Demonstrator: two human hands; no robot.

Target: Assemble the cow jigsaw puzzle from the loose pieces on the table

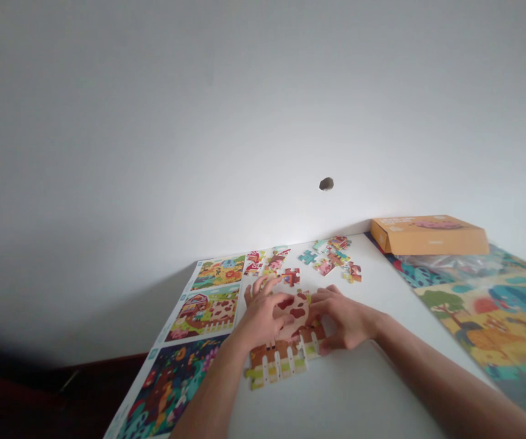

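A partly joined jigsaw puzzle (285, 360) lies flat on the white table, showing a white picket fence, brown ground and a brown-spotted cow body. My left hand (263, 314) rests on its left side, fingers spread, thumb and forefinger apart over the cow part. At the right edge, my right hand (342, 317) has its fingers curled round a puzzle piece (312, 341) with fence and brown ground. The right fingers cover part of that edge, so the exact grip is partly hidden. Just beyond the left fingertips lies a loose red-and-blue piece (291, 276).
More loose puzzle pieces (331, 259) lie towards the wall. A picture sheet (208, 311) with several scenes runs along the left. At the right are an orange box (430, 236), a clear plastic bag (459, 266) and an animal-picture sheet (495, 329). The white wall (244, 152) has a hole.
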